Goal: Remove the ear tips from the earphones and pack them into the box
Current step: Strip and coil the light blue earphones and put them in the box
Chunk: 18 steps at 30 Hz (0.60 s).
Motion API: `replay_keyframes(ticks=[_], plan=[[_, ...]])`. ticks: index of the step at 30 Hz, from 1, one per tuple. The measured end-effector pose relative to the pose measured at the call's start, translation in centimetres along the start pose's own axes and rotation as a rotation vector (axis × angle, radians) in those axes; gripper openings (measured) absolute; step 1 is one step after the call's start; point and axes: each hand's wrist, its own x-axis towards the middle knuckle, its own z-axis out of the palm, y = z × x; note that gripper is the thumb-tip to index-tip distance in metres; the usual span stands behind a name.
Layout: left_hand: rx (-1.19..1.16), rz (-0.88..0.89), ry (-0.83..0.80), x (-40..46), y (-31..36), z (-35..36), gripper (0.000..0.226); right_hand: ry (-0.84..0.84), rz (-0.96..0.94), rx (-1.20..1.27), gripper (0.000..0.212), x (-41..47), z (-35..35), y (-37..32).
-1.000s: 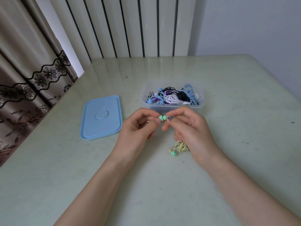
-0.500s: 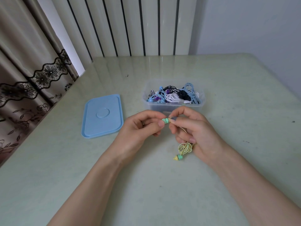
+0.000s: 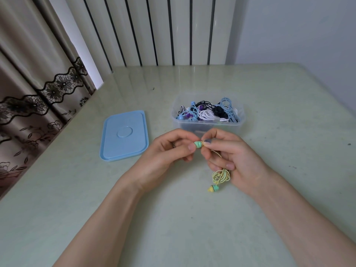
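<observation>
My left hand (image 3: 165, 155) pinches a mint-green earbud (image 3: 198, 144) between thumb and forefinger. Meeting it from the right, my right hand (image 3: 231, 157) pinches the same earbud at its yellow end, fingertips touching it. A coiled yellow cable (image 3: 221, 175) hangs below my right hand's curled fingers, and a second green-and-yellow earbud (image 3: 213, 188) dangles from it just above the table. Behind my hands stands the clear plastic box (image 3: 208, 126), open, with several tangled blue, white, black and purple earphones inside.
The box's light blue lid (image 3: 124, 135) lies flat on the pale green table (image 3: 192, 228), left of the hands. A curtain hangs past the table's left edge, and a striped radiator panel stands behind the far edge.
The hands stay together in front of the box. The yellow cable coil and second earbud have lifted off the table and now hang under my right hand.
</observation>
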Motion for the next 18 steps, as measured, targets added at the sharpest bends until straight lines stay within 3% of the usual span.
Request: replay_keyframes(ticks=[10, 15, 18], plan=[[0.016, -0.003, 0.022, -0.04, 0.02, 0.25, 0.010, 0.012, 0.026, 0.016, 0.010, 0.05, -0.05, -0.04], [0.051, 0.050, 0.181, 0.08, 0.07, 0.74, 0.010, 0.067, 0.002, 0.062, 0.005, 0.21, 0.01, -0.01], [0.225, 0.131, 0.237, -0.37, 0.46, 0.75, 0.014, 0.144, -0.021, 0.118, 0.012, 0.41, -0.15, 0.05]])
